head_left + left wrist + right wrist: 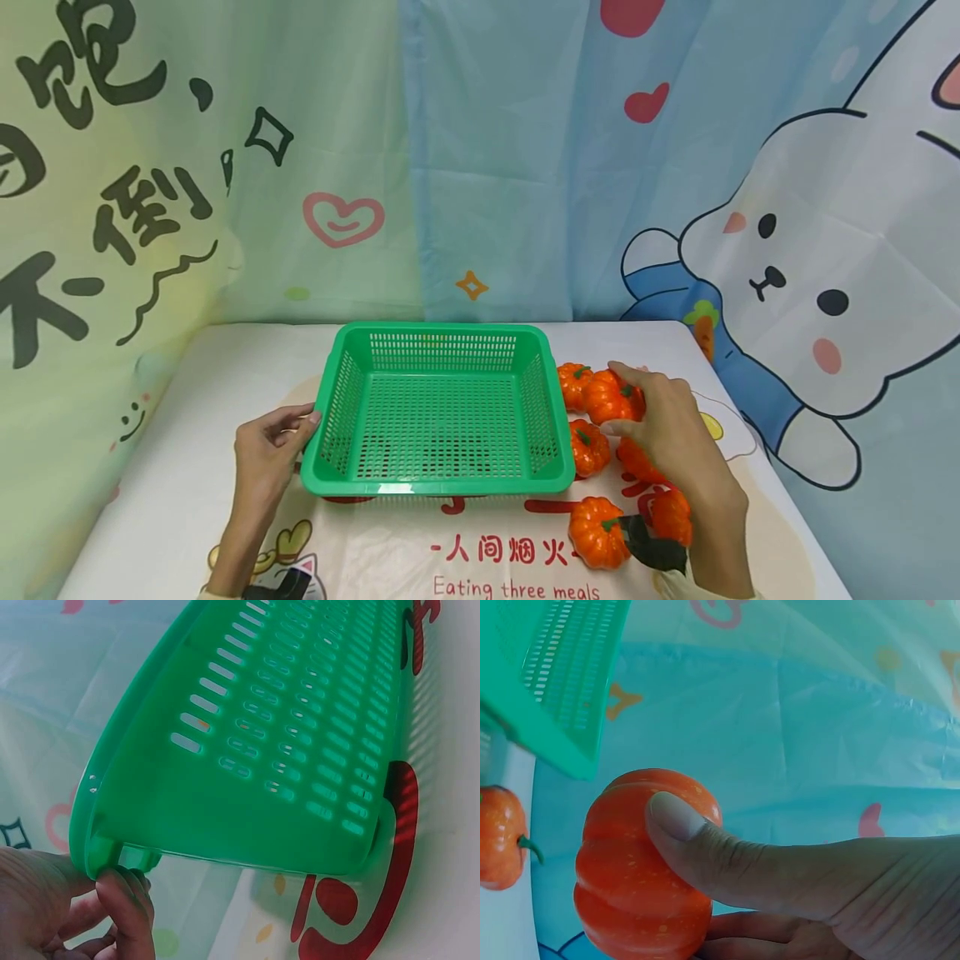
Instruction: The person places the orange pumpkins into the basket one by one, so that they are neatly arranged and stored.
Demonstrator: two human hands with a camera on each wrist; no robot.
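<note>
My left hand [270, 442] pinches the left rim of a green plastic basket [442, 487] between thumb and fingers. In the left wrist view the thumb and fingertips are right at the basket's rim [94, 787], by a small slot. The basket has slotted walls and nothing inside it. To its right, my right hand [667, 425] grips a small orange pumpkin [611, 396] with a green stem. The right wrist view shows the thumb across the ribbed side of this pumpkin [641, 877], with the other fingers partly hidden behind it.
Several more orange pumpkins lie right of the basket, one [588, 448] close by its wall and another [600, 533] nearer the front. They rest on a white table [180, 467] with a printed mat [375, 550]. A patterned curtain [487, 167] hangs behind.
</note>
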